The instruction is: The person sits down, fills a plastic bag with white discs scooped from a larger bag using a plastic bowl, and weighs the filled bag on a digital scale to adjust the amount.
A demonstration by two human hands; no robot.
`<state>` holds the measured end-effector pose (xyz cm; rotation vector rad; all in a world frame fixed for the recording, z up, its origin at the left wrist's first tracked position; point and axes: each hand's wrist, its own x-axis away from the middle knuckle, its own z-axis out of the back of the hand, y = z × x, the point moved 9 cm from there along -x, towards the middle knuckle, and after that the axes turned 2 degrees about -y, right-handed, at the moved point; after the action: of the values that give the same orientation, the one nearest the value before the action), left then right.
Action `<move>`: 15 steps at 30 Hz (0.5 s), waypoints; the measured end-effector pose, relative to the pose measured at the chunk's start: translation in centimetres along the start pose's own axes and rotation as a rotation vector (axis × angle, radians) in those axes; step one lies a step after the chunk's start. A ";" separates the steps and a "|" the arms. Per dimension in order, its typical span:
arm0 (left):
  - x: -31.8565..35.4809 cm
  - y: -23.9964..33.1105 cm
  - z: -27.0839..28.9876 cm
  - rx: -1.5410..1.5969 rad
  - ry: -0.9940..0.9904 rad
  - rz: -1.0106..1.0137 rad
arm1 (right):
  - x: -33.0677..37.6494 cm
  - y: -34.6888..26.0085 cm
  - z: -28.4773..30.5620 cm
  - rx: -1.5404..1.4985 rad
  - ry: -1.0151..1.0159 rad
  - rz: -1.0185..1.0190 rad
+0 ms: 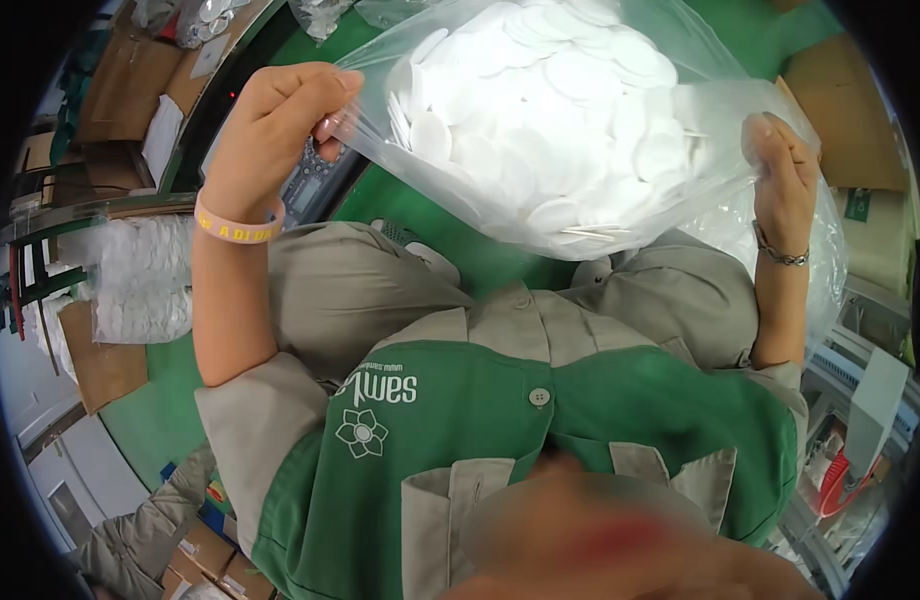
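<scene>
- Left hand (270,125): fingers curled, pinching the bag's (720,120) left edge; pink wristband (235,226) at the wrist.
- Right hand (783,180): fingers closed on the bag's right edge; metal bracelet (780,254).
- Bag: clear plastic, held up between both hands above the lap, full of white discs (550,90).
- Below: green floor (150,410).
- Left: stacked white discs in a second bag (140,280); cardboard boxes (120,80).
- Right: a machine (870,400).

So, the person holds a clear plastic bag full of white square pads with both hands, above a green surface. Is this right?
Not quite: the pads are round discs, not square. The rest stands: in the head view the left hand and the right hand each grip an edge of the clear plastic bag, above the green surface.
</scene>
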<state>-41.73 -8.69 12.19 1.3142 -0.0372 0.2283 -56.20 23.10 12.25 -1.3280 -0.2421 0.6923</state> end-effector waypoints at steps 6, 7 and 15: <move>-3.8 -10.3 -4.0 -0.225 -0.303 0.247 | -1.4 7.4 -4.4 0.329 -0.297 -0.315; -4.1 -11.5 -4.5 -0.154 -0.353 0.291 | -1.9 7.1 -4.3 0.260 -0.239 -0.307; 0.2 -6.5 6.2 0.305 0.184 0.102 | -8.5 -1.6 -8.2 0.159 0.095 0.051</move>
<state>-39.71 -16.12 7.56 1.5915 0.0901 0.4549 -57.87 11.38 13.56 -1.2143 -0.0751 0.6752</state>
